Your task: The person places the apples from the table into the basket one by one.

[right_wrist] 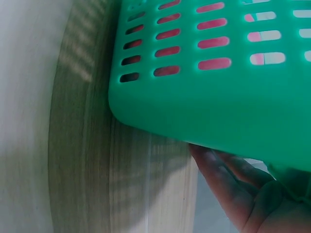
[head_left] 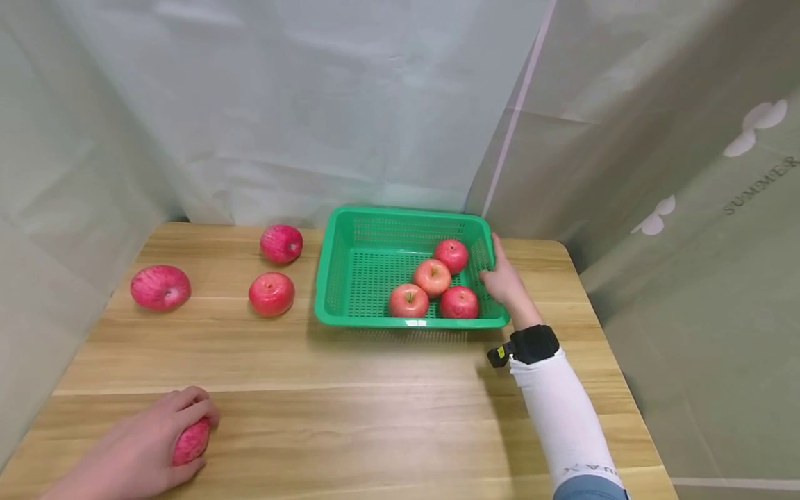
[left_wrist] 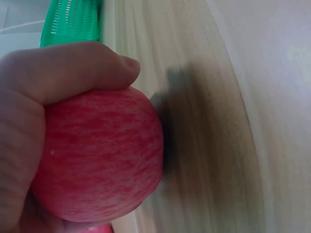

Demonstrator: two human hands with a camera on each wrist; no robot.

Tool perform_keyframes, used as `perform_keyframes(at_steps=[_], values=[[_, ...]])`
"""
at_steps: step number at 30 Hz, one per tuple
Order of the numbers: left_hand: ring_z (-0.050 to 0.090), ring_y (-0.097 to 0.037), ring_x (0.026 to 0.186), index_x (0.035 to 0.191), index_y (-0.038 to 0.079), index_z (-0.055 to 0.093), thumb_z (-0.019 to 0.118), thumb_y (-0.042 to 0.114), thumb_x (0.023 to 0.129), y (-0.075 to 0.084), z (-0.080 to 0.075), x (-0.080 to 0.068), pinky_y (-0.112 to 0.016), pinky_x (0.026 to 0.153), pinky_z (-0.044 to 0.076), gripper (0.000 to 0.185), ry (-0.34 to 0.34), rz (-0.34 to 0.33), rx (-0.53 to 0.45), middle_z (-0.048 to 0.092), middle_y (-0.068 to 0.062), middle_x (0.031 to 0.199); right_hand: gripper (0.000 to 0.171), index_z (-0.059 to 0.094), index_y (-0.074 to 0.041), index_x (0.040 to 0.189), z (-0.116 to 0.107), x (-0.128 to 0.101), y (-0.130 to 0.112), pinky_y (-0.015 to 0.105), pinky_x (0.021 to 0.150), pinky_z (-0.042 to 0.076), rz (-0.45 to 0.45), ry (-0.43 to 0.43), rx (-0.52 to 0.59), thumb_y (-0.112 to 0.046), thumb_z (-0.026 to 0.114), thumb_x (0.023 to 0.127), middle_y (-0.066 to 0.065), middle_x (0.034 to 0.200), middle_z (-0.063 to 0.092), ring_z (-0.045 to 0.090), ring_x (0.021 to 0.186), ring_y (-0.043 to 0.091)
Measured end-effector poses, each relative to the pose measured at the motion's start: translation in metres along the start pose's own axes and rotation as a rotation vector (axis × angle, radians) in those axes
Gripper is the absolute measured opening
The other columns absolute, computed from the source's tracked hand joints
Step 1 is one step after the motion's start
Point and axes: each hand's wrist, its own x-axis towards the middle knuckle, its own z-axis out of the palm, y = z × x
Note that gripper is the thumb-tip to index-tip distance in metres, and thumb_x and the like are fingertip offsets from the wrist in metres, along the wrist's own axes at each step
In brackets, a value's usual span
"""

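My left hand [head_left: 153,441] grips a red apple [head_left: 191,442] near the table's front left. In the left wrist view, the thumb lies along one side of that streaked apple [left_wrist: 102,155], whose shadow falls on the wood. At the back of the table, my right hand [head_left: 505,283] holds the right side of a green plastic basket [head_left: 406,322], thumb over the rim. Seen from the right wrist, its fingers [right_wrist: 218,179] are against the slotted basket wall [right_wrist: 194,111]. Several apples [head_left: 432,278] sit in the right half of the basket.
Three more apples lie left of the basket: one at the back [head_left: 281,244], one in front of it [head_left: 271,294] and one farther left [head_left: 160,287]. Pale hanging sheets [head_left: 350,104] stand behind and beside the wooden table [head_left: 350,417].
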Motion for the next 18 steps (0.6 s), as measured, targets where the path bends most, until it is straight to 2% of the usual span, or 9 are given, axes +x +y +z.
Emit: perform_keyframes(at_steps=[6, 10, 13, 16, 18], values=[[0.056, -0.002, 0.095, 0.107, 0.040, 0.064, 0.098, 0.036, 0.071, -0.003, 0.001, -0.001, -0.029, 0.071, 0.056, 0.050, 0.033, 0.016, -0.009, 0.053, 0.021, 0.111, 0.091, -0.002, -0.028, 0.174, 0.000, 0.000, 0.000, 0.064, 0.099, 0.048, -0.001, 0.001, -0.003, -0.004, 0.049, 0.103, 0.028, 0.168, 0.031, 0.045, 0.140, 0.051], [0.057, -0.004, 0.095, 0.108, 0.039, 0.066, 0.098, 0.037, 0.071, -0.005, 0.000, -0.002, -0.030, 0.072, 0.057, 0.049, 0.031, -0.023, -0.006, 0.055, 0.017, 0.114, 0.091, -0.002, -0.028, 0.174, 0.001, 0.001, 0.001, 0.064, 0.099, 0.048, -0.004, 0.003, -0.012, -0.004, 0.050, 0.102, 0.027, 0.169, 0.031, 0.046, 0.140, 0.051], [0.058, -0.010, 0.097, 0.111, 0.038, 0.070, 0.100, 0.038, 0.068, -0.007, 0.000, -0.002, -0.030, 0.073, 0.058, 0.052, 0.058, -0.037, 0.002, 0.057, 0.010, 0.119, 0.093, -0.002, -0.029, 0.174, 0.002, 0.001, 0.002, 0.065, 0.100, 0.048, -0.003, 0.005, -0.016, -0.004, 0.051, 0.101, 0.027, 0.169, 0.030, 0.044, 0.141, 0.051], [0.057, -0.012, 0.098, 0.112, 0.036, 0.074, 0.102, 0.034, 0.065, -0.009, -0.001, -0.001, -0.031, 0.074, 0.059, 0.055, 0.121, 0.004, 0.013, 0.058, 0.006, 0.122, 0.093, -0.001, -0.029, 0.174, 0.002, 0.001, 0.002, 0.066, 0.101, 0.048, 0.003, 0.009, -0.016, -0.004, 0.051, 0.101, 0.027, 0.169, 0.031, 0.044, 0.141, 0.050], [0.055, -0.010, 0.097, 0.110, 0.035, 0.075, 0.103, 0.032, 0.063, -0.011, -0.002, 0.001, -0.031, 0.074, 0.058, 0.054, 0.166, 0.049, 0.024, 0.057, 0.009, 0.119, 0.093, 0.000, -0.029, 0.174, 0.002, 0.001, 0.002, 0.066, 0.100, 0.049, 0.008, 0.013, -0.013, -0.004, 0.052, 0.101, 0.027, 0.168, 0.032, 0.045, 0.140, 0.050]])
